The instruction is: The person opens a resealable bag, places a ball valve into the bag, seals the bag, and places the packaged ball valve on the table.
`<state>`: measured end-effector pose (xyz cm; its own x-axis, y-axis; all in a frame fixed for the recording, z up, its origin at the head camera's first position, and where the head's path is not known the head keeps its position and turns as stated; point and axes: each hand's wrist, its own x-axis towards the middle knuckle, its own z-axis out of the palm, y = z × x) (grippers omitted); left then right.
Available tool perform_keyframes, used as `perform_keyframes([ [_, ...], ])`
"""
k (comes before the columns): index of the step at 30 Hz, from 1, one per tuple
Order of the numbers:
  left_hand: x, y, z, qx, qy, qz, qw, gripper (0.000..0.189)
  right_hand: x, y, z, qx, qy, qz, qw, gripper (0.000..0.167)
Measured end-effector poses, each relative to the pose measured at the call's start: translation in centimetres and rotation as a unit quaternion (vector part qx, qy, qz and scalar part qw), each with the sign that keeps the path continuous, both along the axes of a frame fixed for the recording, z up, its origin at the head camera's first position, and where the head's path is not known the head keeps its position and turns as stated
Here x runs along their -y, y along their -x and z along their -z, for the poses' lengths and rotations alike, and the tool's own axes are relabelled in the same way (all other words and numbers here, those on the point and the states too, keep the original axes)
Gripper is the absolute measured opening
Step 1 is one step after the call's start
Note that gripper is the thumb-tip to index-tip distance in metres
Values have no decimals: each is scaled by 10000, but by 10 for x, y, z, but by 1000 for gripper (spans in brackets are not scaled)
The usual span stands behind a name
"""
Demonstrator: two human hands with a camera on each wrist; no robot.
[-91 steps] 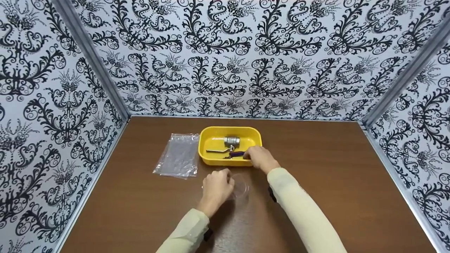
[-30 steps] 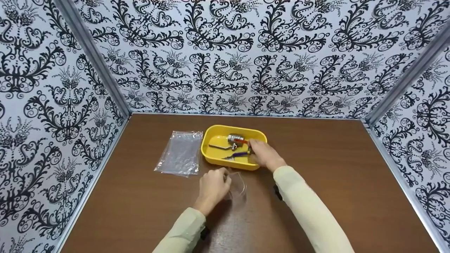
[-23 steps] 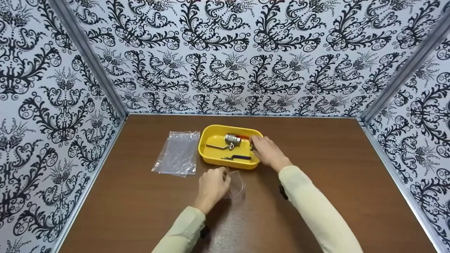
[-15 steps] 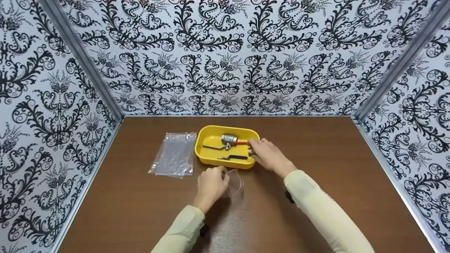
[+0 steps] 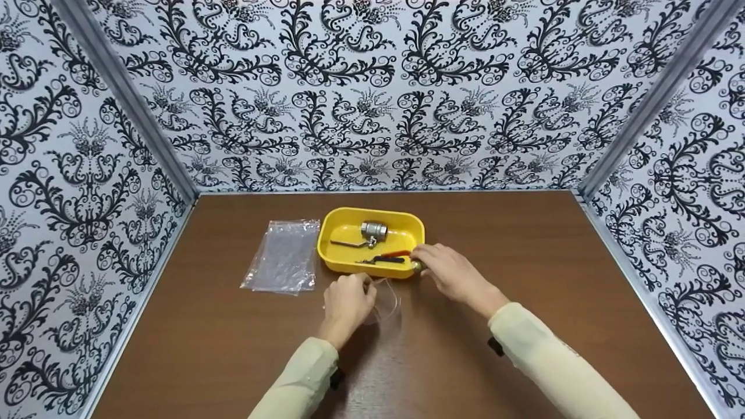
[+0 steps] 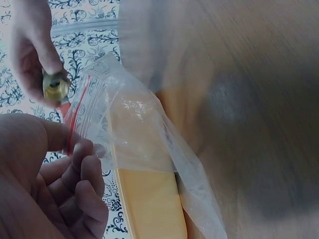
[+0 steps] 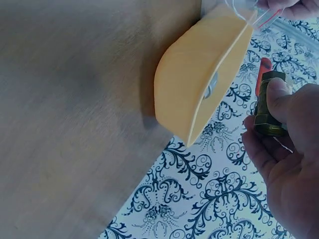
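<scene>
My left hand [image 5: 349, 299] pinches the mouth of a clear zip bag [image 6: 137, 107] with a red seal line. The bag hangs just in front of the yellow bin [image 5: 349, 267]. My right hand [image 5: 454, 272] grips a brass ball valve [image 7: 271, 107] between thumb and fingers at the bin's right front corner. Its red lever [image 5: 397, 254] points left over the bin. Inside the bin lie a larger silver ball valve [image 5: 373, 230] with a steel lever, and a dark blue handle [image 5: 391, 259] whose metal end is partly visible.
A stack of flat clear bags [image 5: 282, 256] lies on the brown table [image 5: 512, 233] left of the bin. Patterned walls [image 5: 372, 116] with grey corner strips enclose the table at the back and both sides.
My right hand has lifted the red-levered valve from the bin and moved it nearer, toward the right front corner. The bin has turned slightly. My left hand keeps the bag nearly still.
</scene>
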<state>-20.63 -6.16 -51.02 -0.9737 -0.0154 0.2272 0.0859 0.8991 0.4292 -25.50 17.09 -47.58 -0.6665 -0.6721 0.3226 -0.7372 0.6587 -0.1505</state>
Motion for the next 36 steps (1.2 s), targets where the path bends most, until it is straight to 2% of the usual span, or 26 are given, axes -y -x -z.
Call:
perform_keyframes([
  [5, 0, -2, -3, -200, -65, -68, 9998, 10, -4, -14, -2, -199, -82, -367, 9991, 34],
  [11, -2, -4, -4, -467, 64, -48, 9989, 9, -2, -29, 0, 142, -412, -533, 9976, 30],
  [14, -5, -5, -4, -535, 163, 36, 9984, 9, 2, -34, 1, 131, -577, -596, 9965, 33],
  [20, -11, -6, -2, -603, 181, 249, 9977, 9, 12, -40, 3, -282, -999, -702, 9921, 44],
  [26, -16, -9, -2, -791, 95, 415, 9960, 11, 21, -41, 10, -902, -1190, -750, 9859, 44],
  [30, -18, -10, -3, -810, -14, 413, 9959, 15, 26, -42, 16, -1193, -1128, -842, 9828, 43],
  [36, -20, -10, -1, -1067, 62, 317, 9938, 16, 31, -47, 23, -1292, -1205, -855, 9805, 39],
])
